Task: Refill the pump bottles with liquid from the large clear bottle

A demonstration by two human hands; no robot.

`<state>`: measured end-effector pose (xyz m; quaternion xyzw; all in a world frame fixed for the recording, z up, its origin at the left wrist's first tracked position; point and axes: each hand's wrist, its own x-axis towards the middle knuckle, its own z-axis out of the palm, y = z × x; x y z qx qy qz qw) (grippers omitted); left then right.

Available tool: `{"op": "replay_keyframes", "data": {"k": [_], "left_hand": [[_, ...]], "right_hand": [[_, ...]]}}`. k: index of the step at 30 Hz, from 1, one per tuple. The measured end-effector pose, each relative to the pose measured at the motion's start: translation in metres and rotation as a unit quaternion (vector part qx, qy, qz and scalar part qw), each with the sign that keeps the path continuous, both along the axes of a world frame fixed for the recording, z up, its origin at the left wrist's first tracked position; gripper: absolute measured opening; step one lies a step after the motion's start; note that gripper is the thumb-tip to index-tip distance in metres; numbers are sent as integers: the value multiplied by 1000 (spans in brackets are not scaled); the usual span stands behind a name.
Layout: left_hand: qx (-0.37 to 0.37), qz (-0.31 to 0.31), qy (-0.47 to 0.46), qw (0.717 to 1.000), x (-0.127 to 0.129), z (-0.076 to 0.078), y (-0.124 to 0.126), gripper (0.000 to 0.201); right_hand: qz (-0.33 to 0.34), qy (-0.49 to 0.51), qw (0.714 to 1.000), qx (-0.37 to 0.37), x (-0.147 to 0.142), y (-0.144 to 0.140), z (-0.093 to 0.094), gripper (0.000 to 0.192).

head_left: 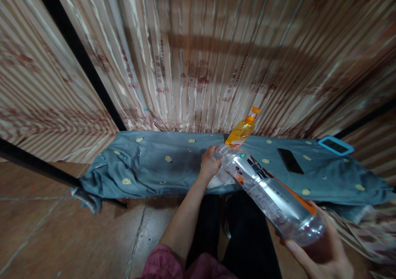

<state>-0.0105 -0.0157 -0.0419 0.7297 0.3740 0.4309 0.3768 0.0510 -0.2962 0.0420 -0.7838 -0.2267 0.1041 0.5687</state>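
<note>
A large clear plastic bottle (pixel 275 196) with a silver and orange label lies slanted across the front of me, its neck away from me and its base near. My right hand (pixel 324 250) is wrapped around the base end. My left hand (pixel 210 163) is closed at the neck end, its fingertips partly hidden. Beneath the neck, a white tissue or cloth (pixel 221 179) shows on the covered bench. Just behind the neck stands a pump bottle (pixel 240 132) of orange-yellow liquid, its lower part hidden by the clear bottle.
A grey-blue cloth with yellow prints covers the narrow bench (pixel 154 163). To the right lie a dark phone (pixel 291 161) and a blue-framed device (pixel 335 145). Black poles (pixel 83 60) and a patterned curtain (pixel 198 56) enclose the far side.
</note>
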Motion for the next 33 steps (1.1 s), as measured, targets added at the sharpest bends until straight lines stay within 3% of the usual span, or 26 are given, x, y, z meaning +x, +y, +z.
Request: {"op": "replay_keyframes", "data": {"k": [7, 14, 25, 33], "left_hand": [[-5, -3, 0, 1000, 0, 1, 0, 22], [-1, -5, -3, 1000, 1, 0, 0, 24], [-10, -4, -4, 1000, 1, 2, -1, 23], [-8, -6, -18, 1000, 2, -1, 0, 24]], "right_hand": [[-2, 38, 999, 13, -1, 2, 3, 126], [14, 29, 999, 16, 2, 0, 0, 118], [33, -148, 987, -62, 45, -21, -26, 99], [58, -34, 998, -14, 33, -15, -20, 115]]}}
